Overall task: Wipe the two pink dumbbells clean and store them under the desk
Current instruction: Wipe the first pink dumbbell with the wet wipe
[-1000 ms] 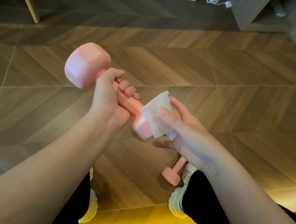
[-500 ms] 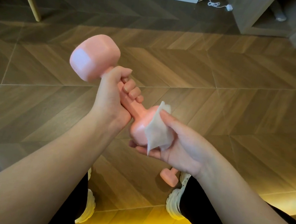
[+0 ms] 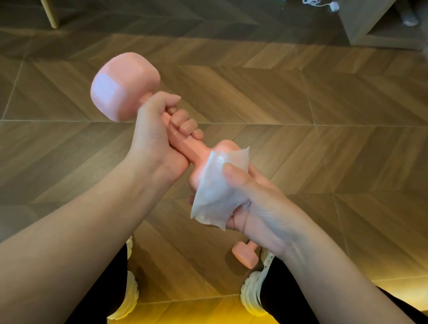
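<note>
The left hand (image 3: 155, 139) has its fingers (image 3: 184, 122) clenched round the handle of one dumbbell (image 3: 124, 87). It holds the dumbbell in the air over the floor (image 3: 320, 150), tilted so the far head rises to the left and the near head points at the right hand (image 3: 261, 207). That grip leaves both heads bare for cleaning and likely steadies the weight against rubbing. The right hand grasps a wipe (image 3: 217, 190), thumb on top and fingers beneath, cupping it round the near head, so that end seems to be the one being wiped. The second dumbbell (image 3: 245, 254) lies on the floor just beside the right shoe (image 3: 254, 292), partly hidden by the right wrist. Whether it is clean cannot be told. Neither dumbbell is stored yet.
</note>
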The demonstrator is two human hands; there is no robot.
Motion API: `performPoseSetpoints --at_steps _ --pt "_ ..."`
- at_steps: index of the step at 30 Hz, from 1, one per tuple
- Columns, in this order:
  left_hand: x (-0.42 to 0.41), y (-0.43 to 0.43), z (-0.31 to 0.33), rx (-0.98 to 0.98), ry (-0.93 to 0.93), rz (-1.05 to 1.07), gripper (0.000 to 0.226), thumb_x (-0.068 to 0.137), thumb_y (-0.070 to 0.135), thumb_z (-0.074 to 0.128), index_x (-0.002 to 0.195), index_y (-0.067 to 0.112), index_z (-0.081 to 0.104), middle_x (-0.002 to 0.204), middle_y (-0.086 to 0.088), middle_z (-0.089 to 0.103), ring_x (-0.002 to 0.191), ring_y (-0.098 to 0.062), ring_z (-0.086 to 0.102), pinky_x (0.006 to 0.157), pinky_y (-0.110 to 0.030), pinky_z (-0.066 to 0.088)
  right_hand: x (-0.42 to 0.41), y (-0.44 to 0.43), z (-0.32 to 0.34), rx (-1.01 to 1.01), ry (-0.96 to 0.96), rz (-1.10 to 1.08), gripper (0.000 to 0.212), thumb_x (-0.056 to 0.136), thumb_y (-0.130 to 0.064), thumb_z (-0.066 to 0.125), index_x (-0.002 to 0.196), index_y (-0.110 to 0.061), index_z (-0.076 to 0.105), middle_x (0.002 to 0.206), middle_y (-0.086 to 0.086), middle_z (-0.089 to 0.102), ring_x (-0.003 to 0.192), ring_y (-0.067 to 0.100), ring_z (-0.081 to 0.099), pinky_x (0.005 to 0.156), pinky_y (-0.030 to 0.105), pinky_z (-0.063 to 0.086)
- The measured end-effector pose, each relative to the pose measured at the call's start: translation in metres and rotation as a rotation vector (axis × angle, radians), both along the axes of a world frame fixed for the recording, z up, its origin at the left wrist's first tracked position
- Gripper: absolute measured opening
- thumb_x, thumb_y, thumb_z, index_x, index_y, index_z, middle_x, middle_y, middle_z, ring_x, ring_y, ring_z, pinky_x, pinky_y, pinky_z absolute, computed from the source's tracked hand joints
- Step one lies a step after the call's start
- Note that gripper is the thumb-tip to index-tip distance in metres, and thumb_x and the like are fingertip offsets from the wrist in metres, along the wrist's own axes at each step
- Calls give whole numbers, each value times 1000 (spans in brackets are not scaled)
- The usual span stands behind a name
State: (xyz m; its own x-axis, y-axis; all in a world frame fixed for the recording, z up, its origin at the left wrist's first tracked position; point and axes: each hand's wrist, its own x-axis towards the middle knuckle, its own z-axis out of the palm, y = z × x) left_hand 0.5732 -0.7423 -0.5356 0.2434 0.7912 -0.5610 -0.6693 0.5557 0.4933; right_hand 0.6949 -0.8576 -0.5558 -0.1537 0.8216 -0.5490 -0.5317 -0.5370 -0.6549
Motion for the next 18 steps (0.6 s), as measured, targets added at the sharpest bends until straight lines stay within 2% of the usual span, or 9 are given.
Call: performPoseSetpoints --at_steps 3,6,9,12,15,18 --pt "0 -2 -1 -6 6 -6 34 90 12 47 60 21 34 46 7 26 40 -11 27 43 -21 33 -7 1 -2 18 -143 8 61 76 -47 75 129 -31 51 118 10 66 95 24 71 64 37 57" --pt "2 -4 -2 6 30 -21 34 89 11 49 60 21 34 46 7 26 40 -11 27 44 -22 34 -10 2 -2 11 -145 -4 65 81 -59 65 132 -22 50 114 21 67 88 28 71 64 42 60" --pt "3 -3 -1 21 48 -26 34 89 12 49 61 21 33 48 7 24 41 -11 26 44 -23 34 -7 1 -2 5 -100 6 69 79 -59 64 134 -20 48 114 22 66 93 32 71 67 44 61" --pt "2 -3 -2 20 51 -19 33 89 12 49 62 22 32 46 7 25 41 -10 26 44 -22 33 -3 1 -1 -3 -45 53 68 80 -57 65 137 -23 47 123 19 62 108 36 67 75 50 60" --pt "2 -5 -3 19 57 -27 33 90 12 48 62 22 32 45 7 25 39 -11 26 43 -21 33 -4 1 1 -29 -84 66 79 75 -63 68 137 -20 47 128 23 60 115 41 63 82 54 57" --pt "4 -7 -4 12 69 -43 34 90 12 47 61 21 32 44 7 25 39 -11 27 43 -21 33 -7 0 -2 -31 -143 9 68 82 -51 68 135 -15 47 124 23 64 112 39 65 83 48 57"
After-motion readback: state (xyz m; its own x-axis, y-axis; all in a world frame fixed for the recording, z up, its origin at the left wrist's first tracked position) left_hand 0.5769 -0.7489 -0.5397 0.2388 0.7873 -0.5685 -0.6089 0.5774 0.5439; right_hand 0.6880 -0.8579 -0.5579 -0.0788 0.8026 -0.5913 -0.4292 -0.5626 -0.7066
